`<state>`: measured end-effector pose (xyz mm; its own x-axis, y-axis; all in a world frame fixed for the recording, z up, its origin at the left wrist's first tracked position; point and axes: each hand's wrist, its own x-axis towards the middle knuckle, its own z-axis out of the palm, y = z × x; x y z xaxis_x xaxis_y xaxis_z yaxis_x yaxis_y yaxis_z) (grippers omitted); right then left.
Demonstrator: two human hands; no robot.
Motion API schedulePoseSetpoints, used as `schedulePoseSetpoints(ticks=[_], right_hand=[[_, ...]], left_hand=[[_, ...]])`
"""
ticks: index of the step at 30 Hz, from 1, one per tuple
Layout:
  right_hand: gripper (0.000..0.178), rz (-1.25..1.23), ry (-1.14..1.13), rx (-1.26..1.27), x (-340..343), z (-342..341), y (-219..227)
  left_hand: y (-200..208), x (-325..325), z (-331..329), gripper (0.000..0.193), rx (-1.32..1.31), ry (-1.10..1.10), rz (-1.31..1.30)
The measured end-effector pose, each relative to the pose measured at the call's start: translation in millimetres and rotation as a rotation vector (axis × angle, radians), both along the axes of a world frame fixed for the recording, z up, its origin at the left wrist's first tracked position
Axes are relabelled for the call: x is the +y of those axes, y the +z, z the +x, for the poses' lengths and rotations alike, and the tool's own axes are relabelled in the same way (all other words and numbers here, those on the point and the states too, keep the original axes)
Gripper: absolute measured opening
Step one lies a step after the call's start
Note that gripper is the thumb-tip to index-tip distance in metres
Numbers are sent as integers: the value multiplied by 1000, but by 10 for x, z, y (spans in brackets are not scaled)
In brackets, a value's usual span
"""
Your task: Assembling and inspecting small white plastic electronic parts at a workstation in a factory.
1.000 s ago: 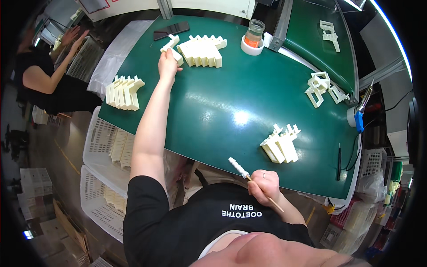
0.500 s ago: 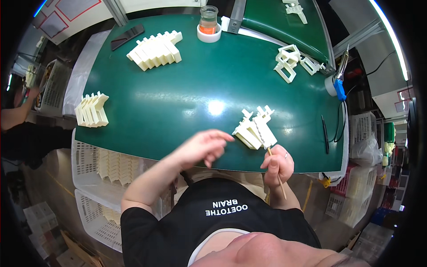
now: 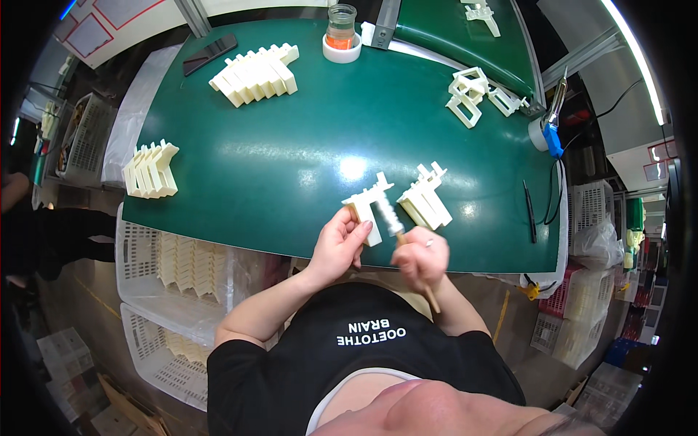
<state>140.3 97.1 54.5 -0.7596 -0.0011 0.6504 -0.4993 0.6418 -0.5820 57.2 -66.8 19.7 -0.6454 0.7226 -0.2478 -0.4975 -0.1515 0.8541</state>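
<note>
My left hand (image 3: pixel 336 245) grips a cream plastic part (image 3: pixel 366 206) by its lower left side, holding it over the near edge of the green table (image 3: pixel 276 156). In my closed right hand (image 3: pixel 422 256) is a thin wooden-handled brush (image 3: pixel 391 220) with a ridged white head. The brush head is beside the held part, close to its right side; whether they touch I cannot tell. Several more cream parts (image 3: pixel 425 198) stand pressed together on the table, just beyond my right hand.
A long row of cream parts (image 3: pixel 254 76) stands far left, near a phone (image 3: pixel 209 54); a shorter row (image 3: pixel 151 171) is at the left edge. A glass jar (image 3: pixel 340 30) stands at the back. Right are frame-shaped parts (image 3: pixel 465 96), a blue-handled tool (image 3: pixel 552 138) and a black stick-like tool (image 3: pixel 530 212).
My left hand has taken one cream part from the small group and drawn it left. My right hand has shifted left with the brush, following the part.
</note>
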Motion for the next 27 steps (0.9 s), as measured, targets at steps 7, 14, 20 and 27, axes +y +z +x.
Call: schedulePoseSetpoints(ticks=[7,14,20,27], right_hand=[[28,330,-50,9,-93,-130,-152],[23,223,-145,91,-86,-30,-71],[30,133,176,51,-395,-64,193],[33,80,-117,-209,-153,-113,186]], left_hand=[[-18,-306,62,27,-169,94,128],[140,-538,-114,24,673,176,-244],[-87,-714,-408,21,1739,179,-425],[-121,-931,-571,30,1671,303,-330]])
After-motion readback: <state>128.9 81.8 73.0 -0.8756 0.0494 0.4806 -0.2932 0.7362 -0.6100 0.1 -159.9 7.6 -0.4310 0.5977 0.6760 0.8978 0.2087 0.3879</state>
